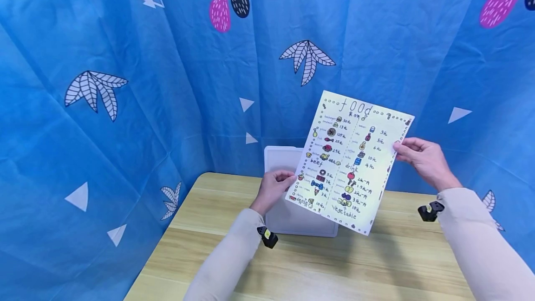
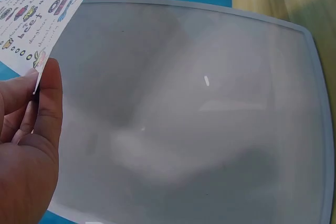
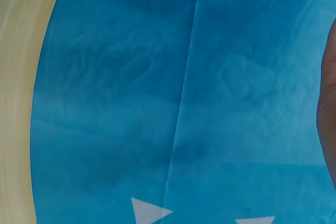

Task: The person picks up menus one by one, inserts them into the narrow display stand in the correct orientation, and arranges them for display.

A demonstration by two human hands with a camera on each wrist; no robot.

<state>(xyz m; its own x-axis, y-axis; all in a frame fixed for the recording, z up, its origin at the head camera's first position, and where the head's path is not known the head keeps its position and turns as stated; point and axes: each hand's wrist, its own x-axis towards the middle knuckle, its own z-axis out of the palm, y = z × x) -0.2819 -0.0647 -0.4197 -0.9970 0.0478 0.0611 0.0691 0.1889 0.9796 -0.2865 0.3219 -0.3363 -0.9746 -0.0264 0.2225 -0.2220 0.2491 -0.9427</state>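
A hand-drawn sheet (image 1: 349, 161) headed "food", with small coloured pictures and prices, is held up tilted above the table. My left hand (image 1: 273, 188) pinches its lower left edge. My right hand (image 1: 420, 157) pinches its right edge. In the left wrist view the thumb and fingers (image 2: 44, 85) grip the corner of the sheet (image 2: 44, 3) over a flat white tray (image 2: 199, 114). That white tray (image 1: 280, 159) lies on the wooden table (image 1: 317, 264) behind and under the sheet. The right wrist view holds only blue cloth (image 3: 178, 103) and a strip of table edge (image 3: 21, 77).
A blue curtain (image 1: 125, 82) with leaf and triangle prints wraps round the back and both sides of the table. Small black wrist cameras sit on both sleeves (image 1: 267, 237). Bare wood lies in front of the tray.
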